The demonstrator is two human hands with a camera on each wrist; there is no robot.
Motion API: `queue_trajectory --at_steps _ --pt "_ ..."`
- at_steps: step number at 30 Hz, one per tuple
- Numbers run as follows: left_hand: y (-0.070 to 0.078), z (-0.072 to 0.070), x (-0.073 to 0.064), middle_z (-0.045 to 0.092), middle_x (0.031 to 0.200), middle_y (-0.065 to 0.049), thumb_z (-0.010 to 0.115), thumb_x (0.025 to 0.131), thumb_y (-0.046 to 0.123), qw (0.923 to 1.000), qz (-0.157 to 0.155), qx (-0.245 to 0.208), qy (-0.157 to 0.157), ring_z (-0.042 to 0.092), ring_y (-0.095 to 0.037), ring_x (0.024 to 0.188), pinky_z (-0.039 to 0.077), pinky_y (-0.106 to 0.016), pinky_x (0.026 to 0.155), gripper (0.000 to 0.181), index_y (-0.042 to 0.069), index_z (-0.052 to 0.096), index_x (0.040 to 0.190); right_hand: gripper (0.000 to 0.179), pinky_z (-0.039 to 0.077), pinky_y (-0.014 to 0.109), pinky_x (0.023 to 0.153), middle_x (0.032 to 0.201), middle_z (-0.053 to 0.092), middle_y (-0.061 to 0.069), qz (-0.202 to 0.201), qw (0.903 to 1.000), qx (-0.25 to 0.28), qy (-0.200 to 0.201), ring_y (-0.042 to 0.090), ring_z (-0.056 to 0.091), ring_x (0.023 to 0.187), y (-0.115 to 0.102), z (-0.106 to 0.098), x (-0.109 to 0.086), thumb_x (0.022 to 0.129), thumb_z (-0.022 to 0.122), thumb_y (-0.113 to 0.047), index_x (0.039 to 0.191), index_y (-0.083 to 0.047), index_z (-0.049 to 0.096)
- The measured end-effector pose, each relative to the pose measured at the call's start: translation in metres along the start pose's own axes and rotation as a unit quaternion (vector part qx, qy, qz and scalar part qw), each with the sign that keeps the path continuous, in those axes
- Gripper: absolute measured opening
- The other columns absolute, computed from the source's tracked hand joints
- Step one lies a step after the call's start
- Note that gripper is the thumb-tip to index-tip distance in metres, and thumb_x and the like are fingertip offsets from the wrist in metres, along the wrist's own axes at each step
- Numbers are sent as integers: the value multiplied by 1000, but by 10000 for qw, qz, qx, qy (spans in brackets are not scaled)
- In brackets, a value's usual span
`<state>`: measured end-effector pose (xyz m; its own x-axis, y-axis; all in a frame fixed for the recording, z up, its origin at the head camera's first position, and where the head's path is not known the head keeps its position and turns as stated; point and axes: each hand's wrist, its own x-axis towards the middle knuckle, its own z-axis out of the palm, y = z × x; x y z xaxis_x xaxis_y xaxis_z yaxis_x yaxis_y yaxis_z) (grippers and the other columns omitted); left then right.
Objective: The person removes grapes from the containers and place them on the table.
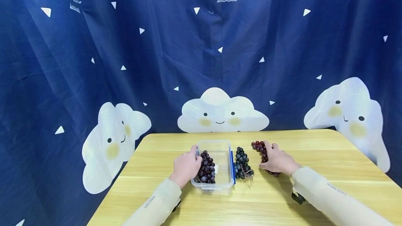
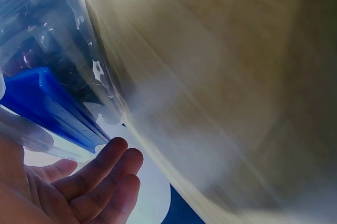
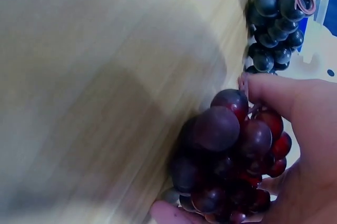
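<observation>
A clear plastic food container [image 1: 223,170] stands lidless on the table, with a bunch of dark purple grapes [image 1: 207,170] along its left side. My left hand [image 1: 187,165] holds the container's left rim, thumb over the edge. In the left wrist view, the fingers [image 2: 113,184] of that hand lie outside, beside a blue side latch [image 2: 58,111]. To the right of the container lies a bunch of black grapes [image 1: 242,163] with a curly stem. My right hand [image 1: 277,159] grips a bunch of red grapes [image 3: 231,150], its thumb by the stem and fingertips around the far side.
The light wood table [image 1: 314,149] reaches back to a dark blue curtain [image 1: 163,44] with cloud faces. Another blue latch [image 1: 232,166] hangs on the container's right side, close to the black grapes.
</observation>
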<state>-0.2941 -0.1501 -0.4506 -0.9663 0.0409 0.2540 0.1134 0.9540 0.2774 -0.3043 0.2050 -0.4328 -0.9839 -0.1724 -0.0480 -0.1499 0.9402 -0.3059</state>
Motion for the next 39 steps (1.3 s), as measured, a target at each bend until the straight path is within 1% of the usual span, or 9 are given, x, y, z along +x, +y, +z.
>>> queue_trajectory --at_steps 4,6,12,15,22,25,32,39 --pt "0 0 0 60 70 -3 51 97 35 10000 -21 -12 -25 48 -19 52 36 -36 46 49 20 50 143 99 50 64 85 142 33 44 -19 9999 38 123 59 59 103 -1 2 0 82 78 -28 156 0 19" --pt "0 0 -1 61 72 -4 51 97 35 10000 -40 -7 -36 48 -19 52 36 -36 46 49 20 50 143 97 50 64 84 141 34 43 -33 9998 76 168 58 59 102 -1 3 0 82 78 -26 155 0 21" --pt "0 0 -1 63 75 -5 51 97 35 10000 -40 -9 -45 49 -20 52 36 -37 47 49 20 50 143 93 51 60 79 138 39 40 -101 9994 153 287 55 60 102 0 3 0 81 78 -25 154 0 25" --pt "0 0 -1 63 74 -5 51 97 35 10000 -38 -3 -38 49 -19 52 36 -37 46 49 21 50 143 92 51 61 79 139 39 39 -131 9992 187 338 55 59 106 0 3 -1 81 77 -25 154 -1 26" --pt "0 1 0 60 71 -3 50 97 35 10000 -47 28 -26 48 -20 52 36 -37 46 48 21 50 143 94 49 66 87 145 36 39 -280 9985 251 399 58 56 114 -8 1 -5 82 77 -28 156 -2 25" --pt "0 1 0 59 69 -3 50 97 35 10000 -57 26 -49 48 -20 51 36 -37 45 49 21 49 144 95 49 65 87 145 37 39 -390 9977 302 454 57 57 113 -12 2 -7 81 78 -28 156 -1 25" --pt "0 0 -1 60 70 -4 50 97 35 10000 -65 35 -42 48 -20 51 36 -37 46 50 20 49 144 93 52 62 81 145 40 35 -559 9959 319 633 54 60 109 -17 6 -11 78 79 -27 155 -5 30" --pt "-1 0 -1 63 75 -5 50 97 36 10000 -75 26 -39 49 -20 53 36 -37 46 49 21 50 143 98 53 60 74 148 39 32 -672 9955 44 669 54 58 111 -19 8 -15 73 82 -22 156 -10 32"
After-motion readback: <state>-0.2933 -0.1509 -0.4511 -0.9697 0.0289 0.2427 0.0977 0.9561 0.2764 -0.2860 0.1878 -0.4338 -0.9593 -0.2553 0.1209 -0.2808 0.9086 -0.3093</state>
